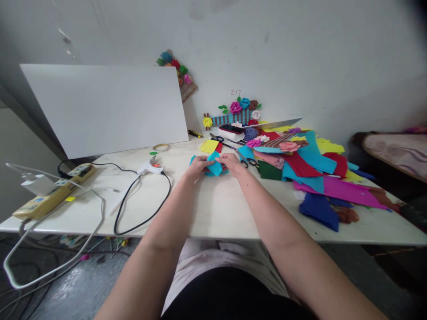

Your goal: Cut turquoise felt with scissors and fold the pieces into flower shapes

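Between both hands, just above the white table (227,218), is a turquoise piece of crepe paper (214,165). My left hand (199,165) pinches its left side, and my right hand (230,162) grips its upper right edge with thumb and fingers. More turquoise paper shows beneath and beside the hands, with a reddish bit under it. Behind them lies a yellow paper square (209,146) next to a red piece. A pair of scissors (249,162) rests right of my right hand.
A pile of coloured crepe paper (310,164) covers the table's right side. At left lie a white glue gun (150,168) with a looping black cord and a yellow power strip (53,191). A white board (110,106) leans on the wall, near paper-flower decorations (236,113).
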A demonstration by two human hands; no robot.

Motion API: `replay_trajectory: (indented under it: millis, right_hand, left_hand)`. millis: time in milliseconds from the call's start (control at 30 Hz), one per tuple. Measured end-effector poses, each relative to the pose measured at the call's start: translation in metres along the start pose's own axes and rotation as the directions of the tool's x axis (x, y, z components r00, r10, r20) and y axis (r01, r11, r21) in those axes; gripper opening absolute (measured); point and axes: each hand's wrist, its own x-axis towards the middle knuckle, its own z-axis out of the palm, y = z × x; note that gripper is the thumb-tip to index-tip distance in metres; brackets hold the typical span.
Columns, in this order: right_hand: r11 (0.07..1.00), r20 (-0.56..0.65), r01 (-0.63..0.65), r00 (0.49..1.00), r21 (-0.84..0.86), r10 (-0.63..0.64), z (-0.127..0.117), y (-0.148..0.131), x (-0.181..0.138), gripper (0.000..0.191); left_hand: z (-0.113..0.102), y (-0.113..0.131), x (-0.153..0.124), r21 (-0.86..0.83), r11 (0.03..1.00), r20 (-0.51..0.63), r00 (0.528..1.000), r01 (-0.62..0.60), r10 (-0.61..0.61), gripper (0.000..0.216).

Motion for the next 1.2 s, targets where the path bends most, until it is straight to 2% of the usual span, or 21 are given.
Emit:
replay_trajectory:
  millis: [200, 533, 800, 900, 1200]
  right_hand:
    - [1.0, -0.01, -0.017, 1.0, 0.019, 0.017, 0.002, 0.001, 0.0, 0.026]
    - [0.986, 0.144, -0.077, 0.988, 0.15, 0.055, -0.001, 0.0, -0.003, 0.028]
    - [0.988, 0.154, -0.061, 0.987, 0.141, 0.039, 0.002, -0.002, -0.005, 0.016]
    - [0.987, 0.12, -0.029, 0.993, 0.156, 0.011, 0.006, -0.005, -0.006, 0.017]
    - [0.996, -0.116, 0.044, 0.993, 0.082, -0.034, 0.017, -0.004, -0.004, 0.014]
  left_hand:
    - [-0.004, -0.003, 0.002, -0.001, 1.0, -0.041, 0.999, -0.01, 0.01, 0.037]
    - [-0.006, 0.0, 0.001, -0.071, 0.995, -0.037, 0.997, -0.064, 0.061, 0.04]
    - [-0.004, -0.003, 0.005, -0.192, 0.977, -0.17, 0.984, -0.088, 0.056, 0.038]
    - [-0.002, -0.005, 0.006, -0.245, 0.965, -0.215, 0.976, -0.098, 0.044, 0.037]
    - [0.007, -0.006, 0.008, -0.312, 0.947, -0.3, 0.954, -0.082, -0.016, 0.03]
